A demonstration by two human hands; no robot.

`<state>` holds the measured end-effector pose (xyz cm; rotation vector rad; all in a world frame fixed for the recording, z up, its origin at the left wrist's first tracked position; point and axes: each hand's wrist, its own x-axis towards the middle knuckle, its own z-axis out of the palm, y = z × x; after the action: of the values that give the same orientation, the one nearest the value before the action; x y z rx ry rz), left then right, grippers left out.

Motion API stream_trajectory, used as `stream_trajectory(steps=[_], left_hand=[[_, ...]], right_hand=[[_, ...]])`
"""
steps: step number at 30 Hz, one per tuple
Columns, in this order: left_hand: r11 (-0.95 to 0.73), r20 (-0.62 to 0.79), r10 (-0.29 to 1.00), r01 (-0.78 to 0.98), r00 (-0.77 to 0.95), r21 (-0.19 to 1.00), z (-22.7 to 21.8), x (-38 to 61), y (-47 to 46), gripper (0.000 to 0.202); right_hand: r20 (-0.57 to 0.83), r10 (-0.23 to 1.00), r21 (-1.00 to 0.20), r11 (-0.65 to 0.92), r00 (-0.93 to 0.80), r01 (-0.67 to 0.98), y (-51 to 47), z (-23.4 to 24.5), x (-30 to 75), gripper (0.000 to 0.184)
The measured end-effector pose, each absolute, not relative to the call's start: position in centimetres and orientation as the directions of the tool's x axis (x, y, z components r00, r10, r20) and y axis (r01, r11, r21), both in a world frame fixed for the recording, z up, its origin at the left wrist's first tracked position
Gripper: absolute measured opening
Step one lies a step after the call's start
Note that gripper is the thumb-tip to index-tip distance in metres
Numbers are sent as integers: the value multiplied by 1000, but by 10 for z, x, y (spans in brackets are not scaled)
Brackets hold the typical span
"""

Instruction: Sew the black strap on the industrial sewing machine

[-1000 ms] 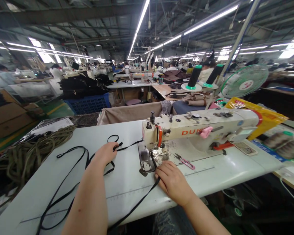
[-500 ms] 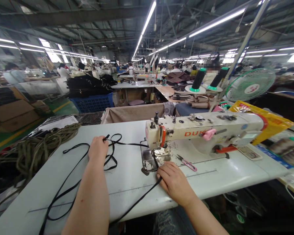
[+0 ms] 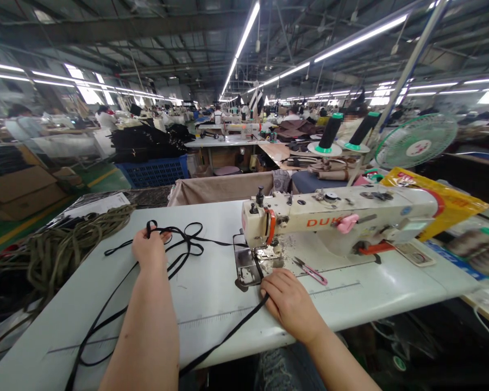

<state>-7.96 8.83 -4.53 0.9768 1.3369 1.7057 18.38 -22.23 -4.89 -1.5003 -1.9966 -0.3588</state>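
Observation:
Loops of a narrow black strap lie on the pale sewing table and run under the needle area of a white sewing machine. At the left of those loops, my left hand is closed around part of the strap, with a small loop standing up over its fingers. My right hand rests just in front of the presser foot, its fingers pressed on the strap, which trails from there over the table's front edge. Pink-handled thread snips lie to the right of my right hand.
Olive straps are heaped at the table's left edge. Behind the table hangs a beige cloth-lined bin. Black thread cones, a green fan and a yellow bag stand at the right. Several people work farther back.
My left hand has moved left and slightly back, drawing the strap along, so its loops have shifted and opened out. My right hand has stayed in place.

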Motion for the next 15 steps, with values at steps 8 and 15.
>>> stream_trajectory(steps=[8,15], left_hand=[[-224,64,828,-224,-557,949,-40,-90,91,21],[-264,43,767,-254,-640,930,-29,-98,90,26]], right_hand=[[602,781,-176,334,-167,926,-222,-51,184,20],[599,782,-169,334,-172,927,-223,-53,185,17]])
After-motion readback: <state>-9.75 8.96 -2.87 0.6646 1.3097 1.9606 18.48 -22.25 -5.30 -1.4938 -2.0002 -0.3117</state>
